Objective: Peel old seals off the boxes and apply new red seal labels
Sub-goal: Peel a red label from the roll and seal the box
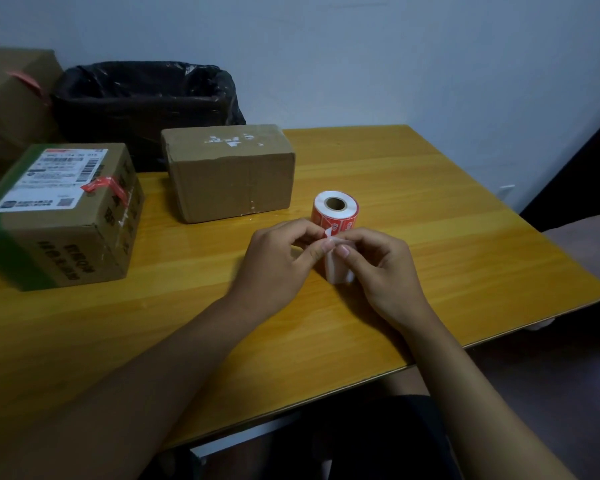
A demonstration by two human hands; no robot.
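A roll of red seal labels [336, 208] stands on end on the wooden table [430, 209]. Its white backing strip [334, 268] trails toward me. My left hand [280, 258] and my right hand [381, 261] meet just in front of the roll, both pinching the strip where a red label corner [328, 232] lifts. A plain brown box [229, 171] sits behind, with white residue on top. A printed box [63, 213] at the left carries a crumpled red seal [106, 188] and a shipping label.
A bin lined with a black bag [146, 98] stands behind the boxes. Another cardboard box [11, 98] with a red seal is at the far left. The table's right edge runs diagonally; a grey seat [589, 247] lies beyond it.
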